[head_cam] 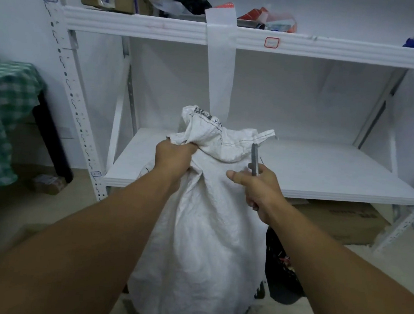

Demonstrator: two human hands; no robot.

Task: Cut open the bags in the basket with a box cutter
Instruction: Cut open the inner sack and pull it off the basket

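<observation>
A large white woven sack [201,244] stands upright on the floor in front of a white shelf rack. Its top is bunched and stitched shut. My left hand [173,160] grips the gathered neck of the sack on its left side. My right hand [260,189] holds a grey box cutter [254,161] with the blade end pointing up, just right of the sack's neck and close to the fabric. No basket is in view.
The white shelf board [324,172] lies behind the sack; the upper shelf [137,25] carries boxes and bags. A black bag [283,271] sits on the floor right of the sack, cardboard [340,221] under the rack. A green checked cloth [1,118] hangs at left.
</observation>
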